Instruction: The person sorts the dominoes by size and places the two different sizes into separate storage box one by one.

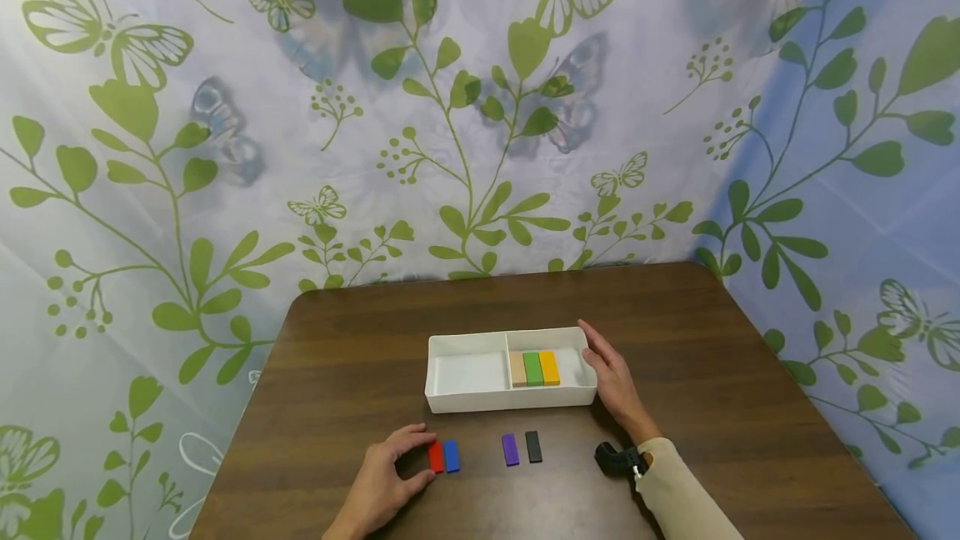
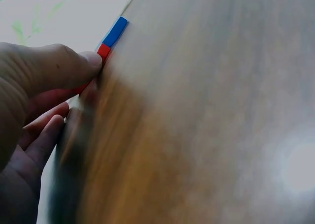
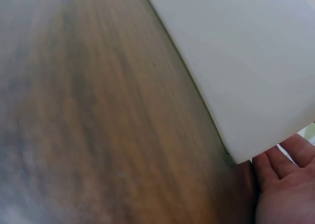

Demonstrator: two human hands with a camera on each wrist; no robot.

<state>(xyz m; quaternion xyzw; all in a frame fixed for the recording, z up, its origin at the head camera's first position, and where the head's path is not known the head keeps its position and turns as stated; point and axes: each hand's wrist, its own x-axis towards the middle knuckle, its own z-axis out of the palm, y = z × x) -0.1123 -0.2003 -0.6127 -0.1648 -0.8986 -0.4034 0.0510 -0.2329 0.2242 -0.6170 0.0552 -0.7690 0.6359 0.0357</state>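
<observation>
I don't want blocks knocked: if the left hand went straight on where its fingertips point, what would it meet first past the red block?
Probably the blue block, just beyond the red block by the left hand; the exact clearance is hard to judge.

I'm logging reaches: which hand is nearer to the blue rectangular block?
Left. The left hand pinches the red rectangular block just left of the blue block; the right hand is farther off, at the right end of the white divided tray.

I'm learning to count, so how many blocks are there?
7: tan block, green block, yellow block in the tray, right side; red block, blue block, purple block, black block on the table in front. Others could be hidden.
</observation>
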